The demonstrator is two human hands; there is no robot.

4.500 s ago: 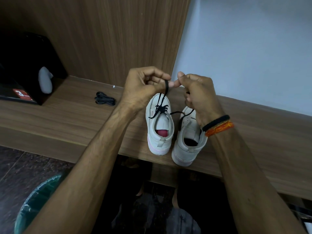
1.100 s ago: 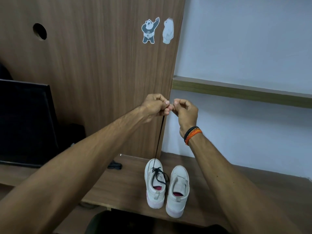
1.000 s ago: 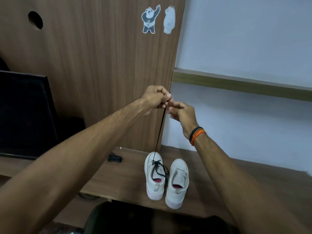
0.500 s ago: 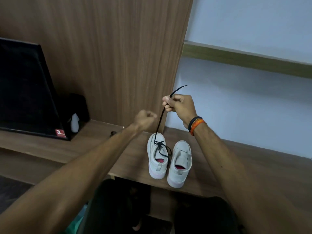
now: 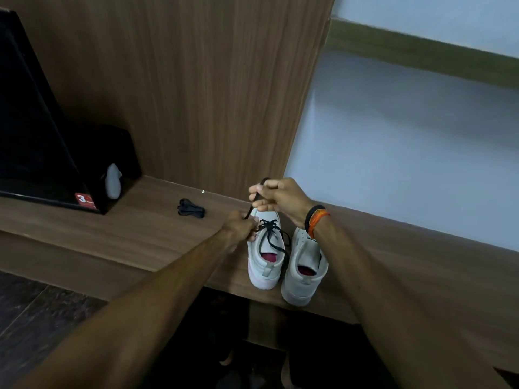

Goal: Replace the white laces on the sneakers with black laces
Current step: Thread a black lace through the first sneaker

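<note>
Lacing, left sneaker (image 5: pixel 264 256), wood counter (image 5: pixel 134 237).
Both hands pinch its black lace (image 5: pixel 254 202): left hand (image 5: pixel 238 228) low, right hand (image 5: pixel 278 199) above. Spare lace bundle (image 5: pixel 191 211) far left; black box (image 5: pixel 42 153) beyond.

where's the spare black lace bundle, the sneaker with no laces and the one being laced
spare black lace bundle (image 5: pixel 191 212), head view, middle of the coil
unlaced sneaker (image 5: pixel 304 265), head view, its tongue
sneaker being laced (image 5: pixel 266 272), head view, heel tab
</note>
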